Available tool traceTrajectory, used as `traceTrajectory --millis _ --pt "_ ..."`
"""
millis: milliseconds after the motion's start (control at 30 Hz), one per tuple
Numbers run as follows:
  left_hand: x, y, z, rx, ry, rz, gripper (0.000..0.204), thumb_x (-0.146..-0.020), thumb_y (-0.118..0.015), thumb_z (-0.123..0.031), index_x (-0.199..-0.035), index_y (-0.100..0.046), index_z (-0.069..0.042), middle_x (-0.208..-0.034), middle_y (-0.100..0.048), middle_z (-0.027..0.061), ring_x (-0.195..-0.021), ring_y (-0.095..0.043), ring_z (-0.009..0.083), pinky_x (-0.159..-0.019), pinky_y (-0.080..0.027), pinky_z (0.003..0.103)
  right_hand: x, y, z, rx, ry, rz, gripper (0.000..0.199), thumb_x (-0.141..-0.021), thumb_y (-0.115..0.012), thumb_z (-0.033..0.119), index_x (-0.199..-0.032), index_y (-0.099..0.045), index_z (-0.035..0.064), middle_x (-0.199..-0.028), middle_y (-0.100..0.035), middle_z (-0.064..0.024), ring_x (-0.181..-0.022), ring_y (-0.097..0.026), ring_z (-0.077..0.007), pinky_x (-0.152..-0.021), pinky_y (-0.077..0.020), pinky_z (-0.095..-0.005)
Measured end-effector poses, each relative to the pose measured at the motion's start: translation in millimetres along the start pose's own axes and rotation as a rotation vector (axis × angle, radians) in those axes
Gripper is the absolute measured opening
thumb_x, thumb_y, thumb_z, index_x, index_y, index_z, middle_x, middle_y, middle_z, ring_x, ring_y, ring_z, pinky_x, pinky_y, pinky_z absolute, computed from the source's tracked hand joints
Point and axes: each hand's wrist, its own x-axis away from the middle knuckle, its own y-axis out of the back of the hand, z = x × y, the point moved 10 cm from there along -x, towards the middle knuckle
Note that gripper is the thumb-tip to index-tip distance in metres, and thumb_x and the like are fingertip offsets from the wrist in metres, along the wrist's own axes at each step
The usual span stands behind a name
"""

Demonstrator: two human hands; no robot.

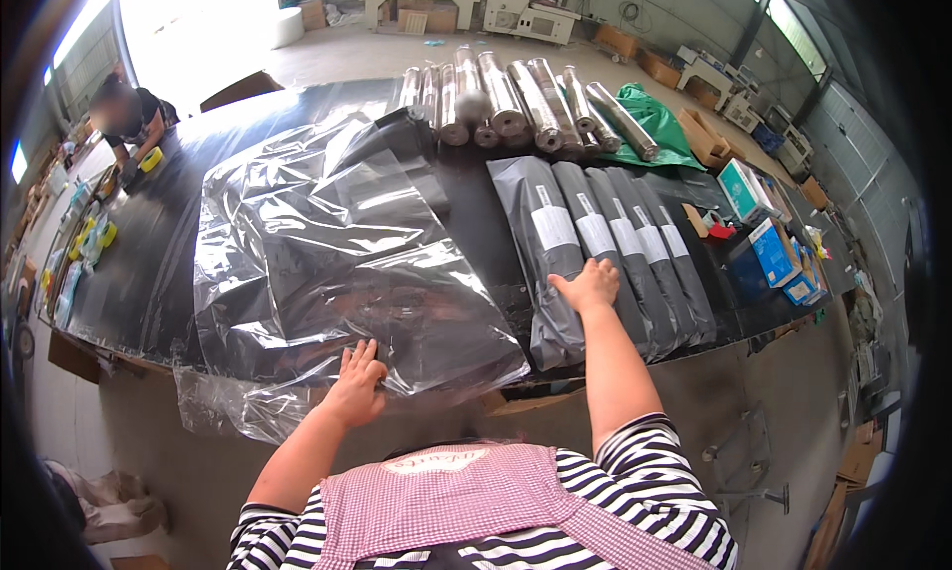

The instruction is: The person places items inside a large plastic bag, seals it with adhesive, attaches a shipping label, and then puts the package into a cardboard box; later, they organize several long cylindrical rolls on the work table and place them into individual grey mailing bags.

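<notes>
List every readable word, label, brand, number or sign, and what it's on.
White labels on grey packages: print too small to read.
White patch on pink checked apron: lettering there, not copied here.
Teal box: any print too small to read.
Blue box: same.

Blue box (773,254) (teal box (742,193) beyond)

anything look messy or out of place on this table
The clear plastic looks untidy: it lies wrinkled by the left hand and droops over the near edge of the black table, while the grey packages by the right hand lie in a row.
</notes>
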Motion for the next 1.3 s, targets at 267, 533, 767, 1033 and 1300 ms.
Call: traceTrajectory --millis 267,533,767,1033,1300 --pt "-11.6 13.5 7.3 0.273 0.133 -0.091 0.024 -0.089 -0.05 -0.011 -0.094 -0.073 -0.008 -0.15 -0.043 0.0212 -0.146 -0.024 0.042 -0.121 -0.012 0.052 -21.4 -11.4 36.0 0.142 0.028 0.174 0.115 -0.059 -0.086 0.057 -0.14 -0.035 -0.0074 -0.135 -0.052 -0.0185 -0.123 -0.055 -0.03 -0.101 -0.0467 -0.0363" --pt "-32.2 19.9 47.3 0.383 0.279 -0.324 0.025 -0.094 -0.048 -0.013 -0.089 -0.071 -0.007 -0.133 -0.06 0.0167 -0.136 -0.044 0.0376 -0.116 -0.028 0.047 49.9 -20.2 28.4 0.139 0.285 0.214 0.111 -0.063 -0.084 0.051 -0.142 -0.03 -0.0066 -0.129 -0.053 -0.0193 -0.121 -0.053 -0.0308 -0.101 -0.0424 -0.0406" --pt "-37.4 23.8 36.4 0.34 0.316 -0.272 0.026 -0.095 -0.049 -0.015 -0.094 -0.071 -0.003 -0.136 -0.058 0.0205 -0.137 -0.044 0.0358 -0.111 -0.035 0.04 95.3 -25.9 -4.0 -0.165 0.291 0.518 0.134 -0.06 -0.084 0.061 -0.156 -0.008 0.0057 -0.134 -0.047 -0.0258 -0.124 -0.051 -0.0383 -0.106 -0.0418 -0.0452" --pt "-28.6 17.3 47.7 0.326 0.31 -0.291 0.028 -0.096 -0.047 -0.017 -0.092 -0.072 -0.004 -0.14 -0.054 0.0193 -0.139 -0.04 0.0367 -0.112 -0.034 0.039 97.9 -30.2 2.2 -0.183 0.265 0.521 0.134 -0.059 -0.086 0.049 -0.157 -0.005 0.0079 -0.132 -0.05 -0.0254 -0.12 -0.056 -0.0384 -0.102 -0.0472 -0.0433" --pt "-36.3 15.0 38.5 0.377 0.286 -0.211 0.025 -0.097 -0.05 -0.02 -0.098 -0.072 -0.009 -0.14 -0.056 0.016 -0.139 -0.041 0.0356 -0.115 -0.029 0.043 111.1 -54.9 -46.2 -1.421 0.124 1.031 0.087 -0.063 -0.085 0.021 -0.139 -0.046 0.0002 -0.12 -0.063 -0.0109 -0.108 -0.061 -0.022 -0.099 -0.0452 -0.0368"
